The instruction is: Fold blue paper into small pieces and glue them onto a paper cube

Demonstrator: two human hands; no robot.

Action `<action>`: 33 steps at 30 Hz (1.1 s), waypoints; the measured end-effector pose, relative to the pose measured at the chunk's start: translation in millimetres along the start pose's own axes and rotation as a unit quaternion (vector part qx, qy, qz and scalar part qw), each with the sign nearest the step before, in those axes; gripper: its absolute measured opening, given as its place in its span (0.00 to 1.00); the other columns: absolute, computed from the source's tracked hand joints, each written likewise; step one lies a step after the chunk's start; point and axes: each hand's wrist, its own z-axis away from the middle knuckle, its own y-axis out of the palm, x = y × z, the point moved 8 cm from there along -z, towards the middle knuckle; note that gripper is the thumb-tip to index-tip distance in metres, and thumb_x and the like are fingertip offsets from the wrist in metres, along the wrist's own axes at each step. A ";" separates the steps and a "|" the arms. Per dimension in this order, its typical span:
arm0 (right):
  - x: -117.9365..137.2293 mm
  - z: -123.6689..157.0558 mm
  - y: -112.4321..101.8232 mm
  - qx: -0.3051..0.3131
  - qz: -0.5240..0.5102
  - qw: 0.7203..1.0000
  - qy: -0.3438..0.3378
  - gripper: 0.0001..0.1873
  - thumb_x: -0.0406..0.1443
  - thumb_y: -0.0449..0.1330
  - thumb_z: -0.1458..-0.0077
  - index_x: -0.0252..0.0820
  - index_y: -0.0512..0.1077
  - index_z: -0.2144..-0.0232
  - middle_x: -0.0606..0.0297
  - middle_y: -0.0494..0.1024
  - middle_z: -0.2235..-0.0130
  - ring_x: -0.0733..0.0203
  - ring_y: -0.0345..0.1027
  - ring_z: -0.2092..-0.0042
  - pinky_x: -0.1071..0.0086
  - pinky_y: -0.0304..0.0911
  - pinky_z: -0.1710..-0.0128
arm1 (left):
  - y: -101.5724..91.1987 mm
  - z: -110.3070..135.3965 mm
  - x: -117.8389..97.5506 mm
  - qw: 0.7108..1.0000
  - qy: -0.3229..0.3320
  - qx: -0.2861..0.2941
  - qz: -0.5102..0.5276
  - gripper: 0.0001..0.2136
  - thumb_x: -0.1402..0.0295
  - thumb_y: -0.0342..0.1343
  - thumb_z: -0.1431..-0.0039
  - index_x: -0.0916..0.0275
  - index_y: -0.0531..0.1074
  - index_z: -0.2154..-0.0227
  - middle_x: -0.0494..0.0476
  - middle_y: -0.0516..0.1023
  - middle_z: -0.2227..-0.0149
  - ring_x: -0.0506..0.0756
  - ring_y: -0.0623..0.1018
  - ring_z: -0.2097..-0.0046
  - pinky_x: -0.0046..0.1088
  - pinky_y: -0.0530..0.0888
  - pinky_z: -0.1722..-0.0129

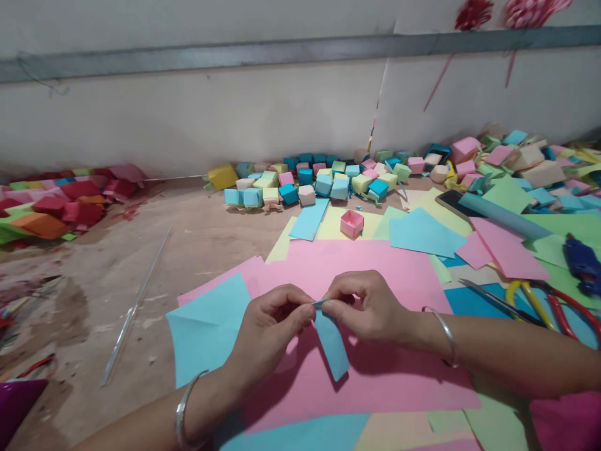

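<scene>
A narrow light blue paper strip (332, 347) hangs between my hands, its top end folded over. My left hand (275, 329) pinches the folded end from the left between thumb and fingers. From the right, my right hand (366, 305) pinches the same fold, fingertips close to those of the left. The strip's lower end slants down to the right over a large pink paper sheet (399, 382). Beside my left wrist, a creased light blue sheet (206, 322) overlaps the pink one. Beyond my hands stands a small open pink paper box (352, 223).
Folded paper cubes (323, 183) line the wall, with red and orange ones (70, 200) at left. A clear stick (136, 307) lies on the left. At right are scissors (549, 304), a blue glue gun (582, 263), a phone (455, 203) and loose coloured papers.
</scene>
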 end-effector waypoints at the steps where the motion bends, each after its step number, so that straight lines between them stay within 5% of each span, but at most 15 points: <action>1: -2.7 -0.3 0.6 0.006 0.003 1.000 0.011 0.07 0.31 0.60 0.48 0.37 0.75 0.76 0.68 0.74 0.78 0.69 0.63 0.76 0.75 0.57 0.76 | -1.1 0.0 -0.7 1.000 0.005 -0.006 -0.002 0.05 0.70 0.61 0.45 0.64 0.76 0.75 0.51 0.72 0.77 0.47 0.68 0.75 0.22 0.66 0.76; 8: -2.8 -0.5 3.1 0.029 0.049 0.998 -0.013 0.12 0.31 0.62 0.49 0.37 0.68 0.82 0.72 0.66 0.81 0.73 0.55 0.78 0.76 0.51 0.77 | -0.2 2.1 4.1 0.999 -0.022 -0.014 -0.018 0.07 0.69 0.60 0.45 0.64 0.73 0.76 0.50 0.71 0.77 0.47 0.69 0.74 0.22 0.67 0.74; 15: -11.8 -1.9 -4.8 -0.032 -0.001 0.999 0.020 0.08 0.33 0.59 0.46 0.39 0.74 0.76 0.66 0.74 0.75 0.68 0.64 0.73 0.73 0.59 0.73 | 8.5 0.4 20.2 0.996 -0.078 0.010 0.034 0.10 0.65 0.61 0.48 0.62 0.67 0.66 0.48 0.71 0.74 0.50 0.71 0.73 0.27 0.70 0.73; 20: 13.0 -2.7 -4.3 -0.030 0.102 0.989 -0.107 0.11 0.27 0.58 0.51 0.38 0.75 0.63 0.64 0.74 0.70 0.65 0.65 0.69 0.71 0.62 0.69 | 7.7 2.7 -1.3 0.978 0.055 -0.002 -0.200 0.05 0.67 0.54 0.42 0.62 0.69 0.71 0.51 0.71 0.73 0.50 0.68 0.72 0.29 0.66 0.71; 24: 36.3 0.5 -3.4 -0.003 0.195 0.960 -0.202 0.06 0.27 0.56 0.49 0.38 0.73 0.71 0.62 0.74 0.72 0.63 0.65 0.69 0.68 0.60 0.69 | 0.5 7.4 -20.6 0.940 0.181 -0.043 -0.286 0.04 0.68 0.57 0.42 0.61 0.71 0.64 0.53 0.75 0.67 0.53 0.72 0.65 0.30 0.67 0.64; 26: 34.1 -4.5 -21.9 -0.064 0.164 0.972 -0.158 0.06 0.28 0.57 0.48 0.39 0.72 0.73 0.64 0.74 0.73 0.64 0.64 0.70 0.69 0.59 0.70 | -17.4 7.5 -23.7 0.944 0.193 -0.124 -0.237 0.14 0.65 0.62 0.45 0.59 0.70 0.56 0.55 0.75 0.60 0.54 0.72 0.58 0.31 0.68 0.59; 29: 8.2 -10.9 -50.1 -0.173 -0.013 0.985 -0.010 0.02 0.32 0.60 0.48 0.41 0.72 0.72 0.67 0.74 0.74 0.66 0.66 0.72 0.71 0.62 0.72 | -39.4 4.4 -12.0 0.964 0.143 -0.215 -0.059 0.23 0.58 0.64 0.49 0.58 0.68 0.52 0.57 0.73 0.54 0.55 0.72 0.54 0.30 0.70 0.58; 33: -24.1 -8.9 -30.3 -0.148 -0.189 0.962 0.132 0.03 0.35 0.63 0.49 0.40 0.73 0.72 0.66 0.77 0.73 0.66 0.70 0.71 0.70 0.66 0.69 | -16.5 -5.9 17.1 0.988 -0.030 -0.111 0.102 0.20 0.59 0.64 0.49 0.61 0.71 0.55 0.54 0.75 0.67 0.50 0.73 0.71 0.24 0.69 0.74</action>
